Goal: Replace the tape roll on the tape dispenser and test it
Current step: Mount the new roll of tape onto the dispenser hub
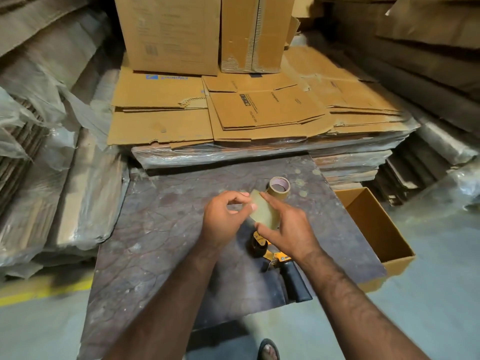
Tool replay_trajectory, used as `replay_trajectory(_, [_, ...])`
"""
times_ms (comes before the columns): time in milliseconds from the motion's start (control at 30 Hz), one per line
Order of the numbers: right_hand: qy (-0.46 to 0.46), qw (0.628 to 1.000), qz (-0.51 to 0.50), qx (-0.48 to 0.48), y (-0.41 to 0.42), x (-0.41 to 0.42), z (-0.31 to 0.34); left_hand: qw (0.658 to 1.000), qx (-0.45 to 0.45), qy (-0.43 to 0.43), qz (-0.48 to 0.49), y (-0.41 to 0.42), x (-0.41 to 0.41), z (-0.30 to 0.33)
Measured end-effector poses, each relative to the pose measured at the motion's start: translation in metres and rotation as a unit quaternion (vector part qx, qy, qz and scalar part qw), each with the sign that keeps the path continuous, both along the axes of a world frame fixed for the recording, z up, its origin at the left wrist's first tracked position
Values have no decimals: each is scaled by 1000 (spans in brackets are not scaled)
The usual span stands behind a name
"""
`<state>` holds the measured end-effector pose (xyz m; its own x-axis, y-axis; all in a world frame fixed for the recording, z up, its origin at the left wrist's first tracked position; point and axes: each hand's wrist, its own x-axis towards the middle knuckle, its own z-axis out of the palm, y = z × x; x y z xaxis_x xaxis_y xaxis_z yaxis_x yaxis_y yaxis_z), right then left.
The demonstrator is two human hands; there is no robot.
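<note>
A yellow and black tape dispenser (275,258) lies on a dark marbled board (161,229), its black handle pointing toward me. Above it, both hands hold a strip of brown tape (263,211). My left hand (223,219) pinches the strip's left edge between thumb and fingers. My right hand (283,227) pinches its right side, index finger along the top edge. A brown tape roll (279,188) stands just beyond the hands on the board.
An open cardboard box (374,224) sits at the board's right edge. Flattened cartons (233,110) are stacked behind, with upright boxes (197,32) on top. Plastic-wrapped cardboard bundles (52,178) line the left side. A sandalled foot (268,350) shows below.
</note>
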<state>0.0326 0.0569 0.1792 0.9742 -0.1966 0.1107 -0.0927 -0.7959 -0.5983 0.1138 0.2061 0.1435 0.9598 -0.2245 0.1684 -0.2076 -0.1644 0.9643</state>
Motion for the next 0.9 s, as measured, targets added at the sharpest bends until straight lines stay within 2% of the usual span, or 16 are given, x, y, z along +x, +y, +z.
replay_trajectory(167, [12, 999, 17, -37, -1, -3, 2, 999, -8, 33, -5, 1, -1, 10])
replay_trajectory(367, [-11, 998, 35, -50, -8, 0, 2, 999, 18, 25, -12, -2, 2, 13])
replay_trajectory(567, [-9, 998, 57, -4, -27, -2, 4, 992, -21, 121, -6, -17, -3, 26])
replay_trajectory(767, [4, 991, 49, 126, -62, -9, -4, 966, -98, 236, -28, -30, -7, 26])
replay_trajectory(900, [19, 988, 52, 143, -80, -11, -14, 966, -48, 247, -56, -45, -14, 26])
